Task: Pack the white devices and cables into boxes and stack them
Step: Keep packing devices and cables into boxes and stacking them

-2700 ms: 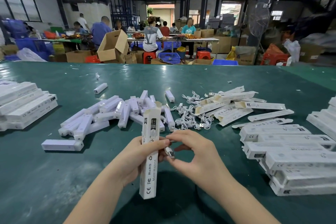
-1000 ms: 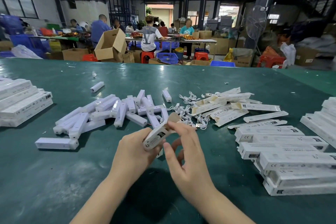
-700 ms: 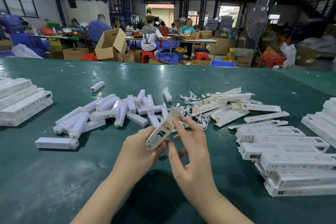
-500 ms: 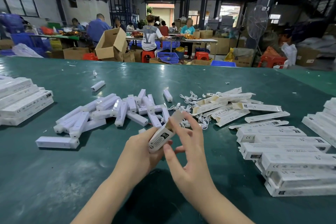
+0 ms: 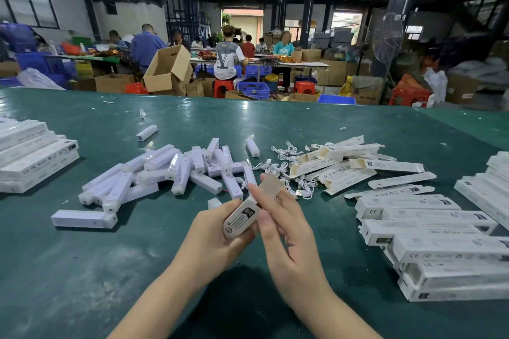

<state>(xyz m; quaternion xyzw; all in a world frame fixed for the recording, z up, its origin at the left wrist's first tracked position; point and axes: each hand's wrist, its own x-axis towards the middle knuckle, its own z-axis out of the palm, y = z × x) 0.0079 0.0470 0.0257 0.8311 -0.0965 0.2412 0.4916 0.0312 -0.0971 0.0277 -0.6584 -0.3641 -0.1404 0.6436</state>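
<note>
Gripped box (image 5: 242,217) in left hand (image 5: 217,231), over table's (image 5: 68,270) near edge, middle. Right hand (image 5: 286,231) with fingers extended against open end flap (image 5: 271,186). Tilted from upright to slanted since seconds ago; cable gone from fingers, likely inside. Flap closing due next, then stacking toward right-edge packed boxes (image 5: 440,242).

Green table (image 5: 82,270), glossy top. Left edge: stack of closed white boxes (image 5: 33,157). Left of centre: loose pile of white devices (image 5: 176,170), one device (image 5: 84,219) lying apart nearer the front, another one (image 5: 146,132) alone further back. Centre: tangle of white cables (image 5: 286,170). Beside it, open boxes (image 5: 355,165) scattered flat. Right: packed boxes (image 5: 440,245) in overlapping rows, more at the far right edge (image 5: 493,187). Small white scraps (image 5: 142,113) near the back.
</note>
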